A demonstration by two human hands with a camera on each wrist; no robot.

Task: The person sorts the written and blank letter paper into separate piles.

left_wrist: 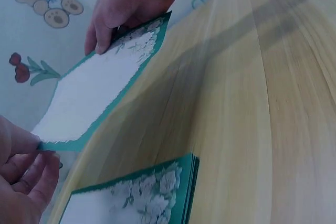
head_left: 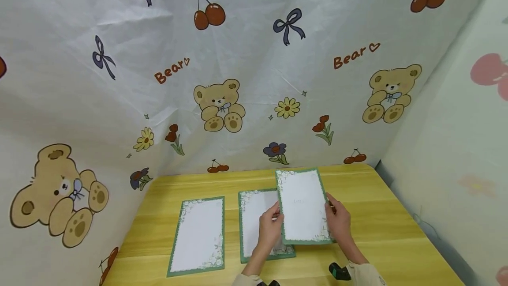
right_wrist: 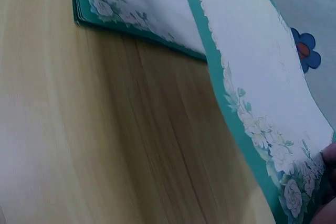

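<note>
A sheet of decorative paper [head_left: 303,206], white with a green floral border, is held up above the table between both hands. My left hand [head_left: 270,228] pinches its left edge, thumb on top, as the left wrist view shows. At the opposite edge, my right hand [head_left: 339,222] grips the paper; its fingers underneath are partly hidden. The sheet bends slightly in the right wrist view. Below and to its left lies a stack of matching sheets [head_left: 254,233], whose layered edges show in the left wrist view. The held sheet covers part of that stack in the head view.
Another matching green-bordered sheet [head_left: 200,233] lies flat at the left of the wooden table [head_left: 381,233]. A curtain printed with bears [head_left: 254,56] hangs behind the table's back edge. Dark bands with small devices [head_left: 339,272] sit at the wrists.
</note>
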